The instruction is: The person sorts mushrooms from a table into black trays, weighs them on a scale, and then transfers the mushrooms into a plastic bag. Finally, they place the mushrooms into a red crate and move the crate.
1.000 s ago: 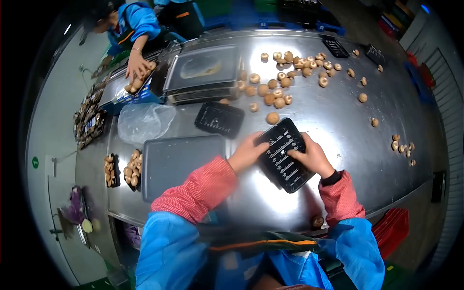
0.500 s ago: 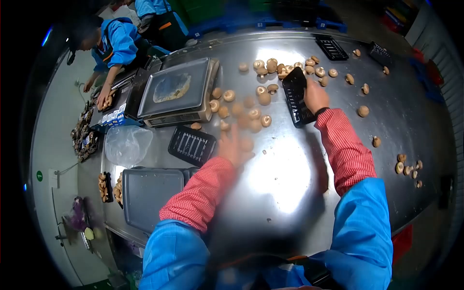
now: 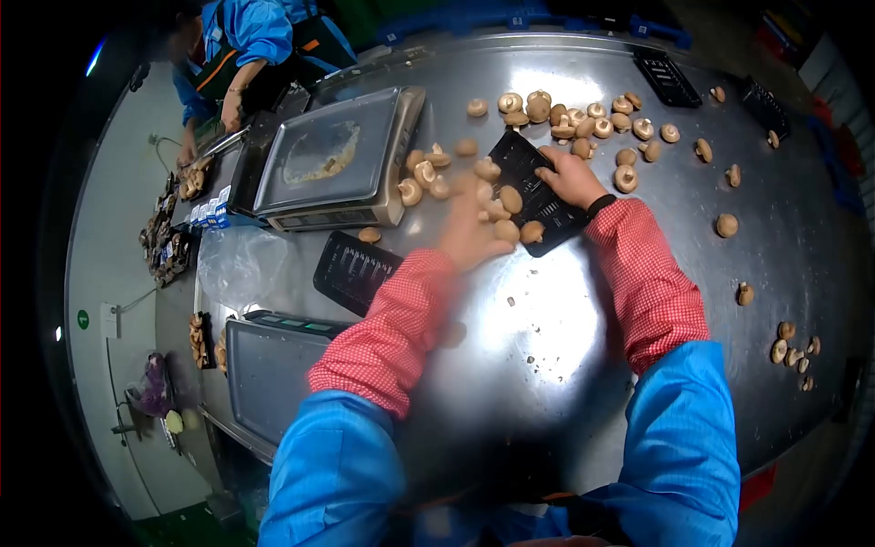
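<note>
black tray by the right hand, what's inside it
A few brown mushrooms lie in the black tray, toward its near end. The right hand gripping it covers its right side and the blurred left hand overlaps its left side, so no exact count.

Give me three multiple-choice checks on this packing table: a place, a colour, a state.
1. Where is the black tray that the right hand holds?
A on the scale; B on the steel table, beside loose mushrooms; C on the floor.
2. What colour are the person's forearm sleeves?
A green; B white; C red.
3. What state is that tray in?
A bears a few mushrooms; B wrapped in film; C snapped in two.
Answers: 1 B, bare steel and mushrooms lie all round it. 2 C, both forearms show red check. 3 A, mushrooms lie on its ribbed face.
</note>
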The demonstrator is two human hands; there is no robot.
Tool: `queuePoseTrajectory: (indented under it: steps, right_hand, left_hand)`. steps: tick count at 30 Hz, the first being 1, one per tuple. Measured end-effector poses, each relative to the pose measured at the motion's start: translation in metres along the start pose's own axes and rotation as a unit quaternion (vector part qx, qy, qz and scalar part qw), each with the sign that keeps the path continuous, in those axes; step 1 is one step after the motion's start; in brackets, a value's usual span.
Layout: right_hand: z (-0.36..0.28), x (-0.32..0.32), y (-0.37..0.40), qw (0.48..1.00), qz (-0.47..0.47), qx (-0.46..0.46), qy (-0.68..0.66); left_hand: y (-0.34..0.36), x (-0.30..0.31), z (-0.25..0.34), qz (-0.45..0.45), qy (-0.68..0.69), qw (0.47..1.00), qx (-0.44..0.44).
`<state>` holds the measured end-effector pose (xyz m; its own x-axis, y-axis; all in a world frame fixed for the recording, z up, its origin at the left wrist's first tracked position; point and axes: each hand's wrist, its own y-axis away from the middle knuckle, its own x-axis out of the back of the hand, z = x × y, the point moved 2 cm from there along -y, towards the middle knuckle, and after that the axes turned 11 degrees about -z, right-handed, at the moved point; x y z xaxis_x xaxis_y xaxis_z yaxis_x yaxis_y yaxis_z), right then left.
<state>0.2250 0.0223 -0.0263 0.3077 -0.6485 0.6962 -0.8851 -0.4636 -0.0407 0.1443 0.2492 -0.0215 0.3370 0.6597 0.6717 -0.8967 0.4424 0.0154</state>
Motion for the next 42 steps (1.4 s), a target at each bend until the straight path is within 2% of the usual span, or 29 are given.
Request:
queuePoseTrajectory:
  steps: [2, 3, 6, 7, 10, 11, 12, 14, 16, 18, 21, 22, 24, 26, 28, 30, 31, 32, 34, 36, 38, 39, 40, 42]
  right_hand:
    - [-0.008, -0.003, 0.016, 0.998, 0.020, -0.027, -0.054]
    - [-0.003, -0.008, 0.023, 0.996, 0.046, -0.027, -0.068]
    - [0.003, -0.036, 0.053, 0.967, 0.071, -0.122, -0.210]
    - [0.021, -0.057, 0.059, 0.946, 0.112, -0.104, -0.286]
    - [-0.028, -0.066, 0.100, 0.841, 0.178, -0.142, -0.492]
    - [-0.034, -0.073, 0.111, 0.815, 0.202, -0.145, -0.523]
    - [-0.036, -0.079, 0.124, 0.814, 0.218, -0.172, -0.510]
    - [-0.048, -0.089, 0.149, 0.817, 0.243, -0.168, -0.495]
    - [-0.073, -0.091, 0.175, 0.806, 0.277, -0.185, -0.489]
    - [-0.089, -0.098, 0.199, 0.804, 0.264, -0.194, -0.497]
    - [-0.110, -0.116, 0.224, 0.837, 0.260, -0.186, -0.444]
    - [-0.116, -0.122, 0.233, 0.857, 0.242, -0.214, -0.401]
    - [-0.137, -0.120, 0.252, 0.888, 0.201, -0.180, -0.372]
    - [-0.150, -0.111, 0.280, 0.914, 0.177, -0.181, -0.317]
    - [-0.191, -0.078, 0.310, 0.888, 0.088, -0.265, -0.365]
    - [-0.191, -0.072, 0.345, 0.938, 0.112, -0.316, -0.088]
    - [-0.194, -0.071, 0.364, 0.930, 0.124, -0.345, 0.019]
    - [-0.190, -0.073, 0.386, 0.922, 0.132, -0.326, 0.159]
    - [-0.191, -0.078, 0.428, 0.888, 0.027, -0.386, 0.247]
    - [-0.223, -0.099, 0.455, 0.889, -0.044, -0.412, 0.195]
    - [-0.256, -0.134, 0.477, 0.898, -0.152, -0.365, 0.192]
    - [-0.255, -0.161, 0.494, 0.931, -0.142, -0.300, 0.155]
    - [-0.252, -0.185, 0.501, 0.938, -0.165, -0.298, 0.067]
    - [-0.263, -0.181, 0.491, 0.961, -0.069, -0.268, 0.010]
  left_hand:
    - [-0.002, -0.005, 0.015, 0.028, 0.069, 0.997, 0.029]
    - [0.000, -0.007, 0.023, 0.004, 0.118, 0.993, 0.029]
    - [-0.002, -0.042, 0.020, 0.061, 0.211, 0.976, 0.004]
    - [0.003, -0.043, 0.038, 0.090, 0.161, 0.983, -0.006]
    - [0.025, -0.041, 0.082, 0.050, 0.052, 0.997, 0.037]
    - [0.035, -0.041, 0.091, 0.048, 0.021, 0.998, 0.022]
    - [0.046, -0.041, 0.100, 0.027, -0.027, 0.999, 0.026]
    - [0.070, -0.031, 0.127, -0.014, -0.124, 0.992, 0.036]
    - [0.089, -0.026, 0.128, 0.013, 0.068, 0.996, 0.056]
    - [0.100, -0.037, 0.102, 0.093, 0.321, 0.937, 0.098]
    - [0.113, -0.047, 0.070, 0.085, 0.210, 0.967, 0.121]
    - [0.120, -0.046, 0.074, 0.063, 0.216, 0.968, 0.116]
    - [0.139, -0.041, 0.090, 0.012, 0.229, 0.967, 0.109]
    - [0.158, -0.033, 0.102, 0.008, 0.273, 0.957, 0.098]
    - [0.175, -0.027, 0.099, 0.002, 0.304, 0.948, 0.091]
    - [0.188, -0.015, 0.087, 0.006, 0.280, 0.958, 0.056]
    - [0.196, -0.007, 0.086, -0.006, 0.301, 0.952, 0.053]
    - [0.204, 0.001, 0.085, -0.018, 0.301, 0.952, 0.050]
    - [0.218, 0.015, 0.083, -0.031, 0.313, 0.948, 0.042]
    - [0.232, 0.027, 0.089, -0.039, 0.296, 0.954, 0.026]
    - [0.243, 0.031, 0.081, -0.051, 0.332, 0.942, 0.021]
    - [0.249, 0.031, 0.080, -0.056, 0.314, 0.948, 0.017]
    - [0.253, 0.033, 0.078, -0.057, 0.294, 0.954, 0.011]
    - [0.263, 0.032, 0.082, -0.066, 0.276, 0.959, 0.018]
